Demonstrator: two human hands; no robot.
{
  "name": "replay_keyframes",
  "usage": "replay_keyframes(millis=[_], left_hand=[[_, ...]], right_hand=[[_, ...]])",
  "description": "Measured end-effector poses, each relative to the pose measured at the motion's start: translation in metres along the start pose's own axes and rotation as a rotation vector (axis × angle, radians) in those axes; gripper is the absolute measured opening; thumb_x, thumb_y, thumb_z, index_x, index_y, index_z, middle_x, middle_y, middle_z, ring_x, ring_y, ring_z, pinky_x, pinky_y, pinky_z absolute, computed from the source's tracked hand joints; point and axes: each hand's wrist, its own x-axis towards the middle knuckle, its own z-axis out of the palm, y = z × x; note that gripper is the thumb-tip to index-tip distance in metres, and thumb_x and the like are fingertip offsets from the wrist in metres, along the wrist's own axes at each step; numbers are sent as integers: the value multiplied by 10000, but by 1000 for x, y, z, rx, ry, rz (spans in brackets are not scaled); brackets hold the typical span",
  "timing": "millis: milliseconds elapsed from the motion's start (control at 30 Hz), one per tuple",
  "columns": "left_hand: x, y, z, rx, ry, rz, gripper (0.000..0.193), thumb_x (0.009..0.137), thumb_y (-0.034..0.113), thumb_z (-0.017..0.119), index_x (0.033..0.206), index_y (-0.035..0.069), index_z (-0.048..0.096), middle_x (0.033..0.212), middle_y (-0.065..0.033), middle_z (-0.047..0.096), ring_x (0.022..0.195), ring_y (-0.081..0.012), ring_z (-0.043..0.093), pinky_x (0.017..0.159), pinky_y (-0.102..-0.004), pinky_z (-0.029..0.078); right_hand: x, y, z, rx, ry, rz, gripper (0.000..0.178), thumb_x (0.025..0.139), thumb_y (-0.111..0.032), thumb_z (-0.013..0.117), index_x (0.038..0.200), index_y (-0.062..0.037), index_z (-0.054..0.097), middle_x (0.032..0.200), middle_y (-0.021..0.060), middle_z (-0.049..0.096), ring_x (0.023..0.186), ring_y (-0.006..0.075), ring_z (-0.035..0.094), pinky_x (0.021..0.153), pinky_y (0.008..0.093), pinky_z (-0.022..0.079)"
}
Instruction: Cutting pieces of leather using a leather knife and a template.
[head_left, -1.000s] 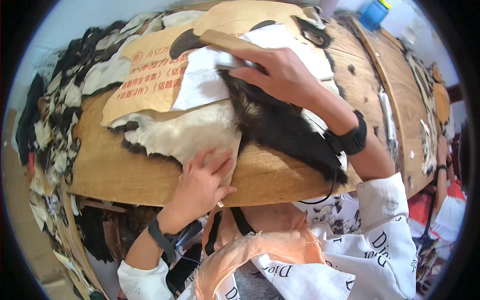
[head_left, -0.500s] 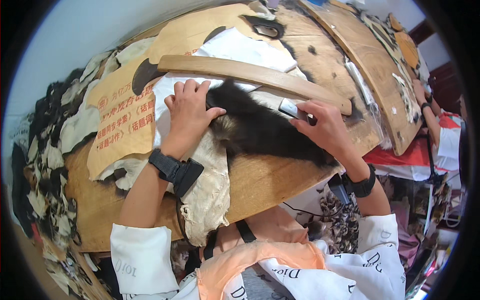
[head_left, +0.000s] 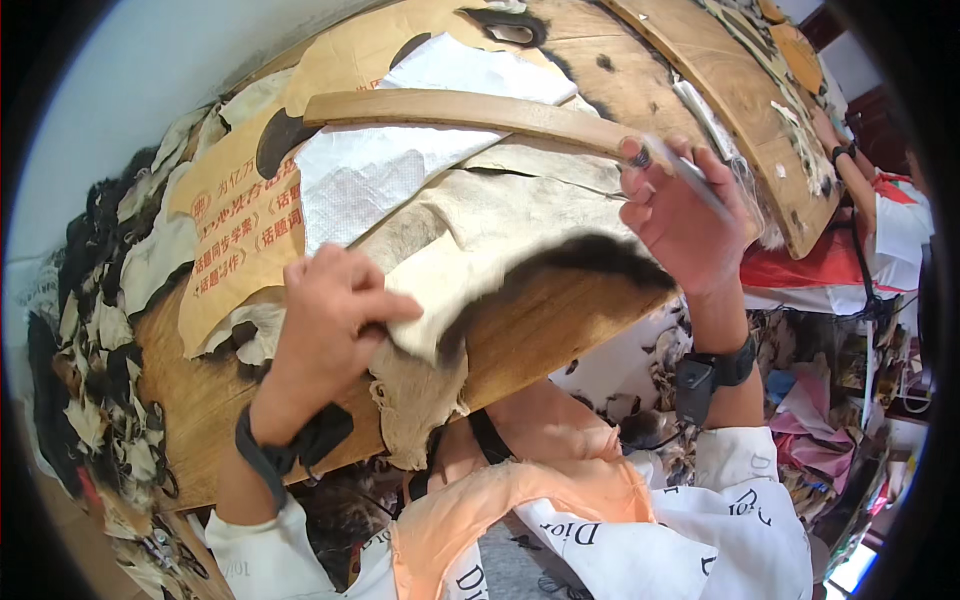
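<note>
A fur pelt [head_left: 540, 215] lies pale skin side up on the wooden table [head_left: 550, 325], its dark fur showing along the near edge. My left hand [head_left: 335, 325] is closed in a pinch on the pelt's left edge; that edge is blurred by motion. A paler strip of hide [head_left: 425, 400] hangs below it over the table's front. Raised over the pelt's right end, my right hand [head_left: 685, 225] has its palm turned up. Between its fingers is a small flat whitish tool [head_left: 705, 185], smeared by motion, its kind unclear.
Behind the pelt, a long wooden strip [head_left: 460, 108] lies across white woven sheeting [head_left: 370, 165] and tan printed paper [head_left: 240, 205]. Hide scraps [head_left: 95, 390] are heaped along the left. At far right, another person's arm [head_left: 855, 175] reaches over a second board [head_left: 745, 120].
The pelt has been flipped from dark fur up to skin side up. My left hand has come nearer and down with its edge. My right hand has lifted and turned its palm up.
</note>
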Motion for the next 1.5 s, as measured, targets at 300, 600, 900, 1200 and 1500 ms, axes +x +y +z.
replay_keyframes(millis=[300, 600, 900, 1200, 1500], left_hand=[[-22, 16, 32, 132, 124, 15, 212, 650, 24, 628, 858, 64, 626, 951, -70, 551, 954, -243, 509, 824, -406, 351], [-11, 12, 72, -47, -6, 215, 229, 691, 93, 669, 885, 16, 574, 856, -106, 540, 841, -278, 524, 735, -365, 452], [-1, 1, 80, -209, 25, 161, 81, 694, 32, 657, 767, 8, 631, 710, -80, 558, 688, -253, 549, 604, -345, 447], [3, 9, 68, -508, 27, -211, 105, 730, 25, 670, 832, -2, 675, 754, -100, 636, 652, -198, 603, 600, -282, 457], [47, -13, 24, -574, 279, -253, 123, 786, 33, 666, 881, -44, 653, 797, -57, 634, 749, -96, 564, 679, -225, 442]], right_hand=[[4, 110, 11, -1049, 278, 29, 263, 897, -211, 468, 983, -6, 609, 811, 41, 609, 770, 107, 547, 683, 257, 440], [-7, 158, 4, -1384, 297, -147, 196, 902, -118, 446, 973, -20, 600, 641, 45, 532, 599, 108, 492, 541, 279, 402], [-5, 168, -1, -1550, 280, -386, 112, 835, -108, 516, 918, -43, 554, 665, 179, 576, 613, 373, 576, 540, 420, 450], [-24, 163, 1, -1511, 178, -376, 107, 789, -75, 519, 892, -57, 496, 719, 184, 544, 669, 397, 553, 576, 458, 439], [-3, 162, -9, -1650, 304, -396, 192, 842, -144, 519, 1022, -95, 561, 641, 191, 581, 578, 389, 573, 519, 464, 445]])
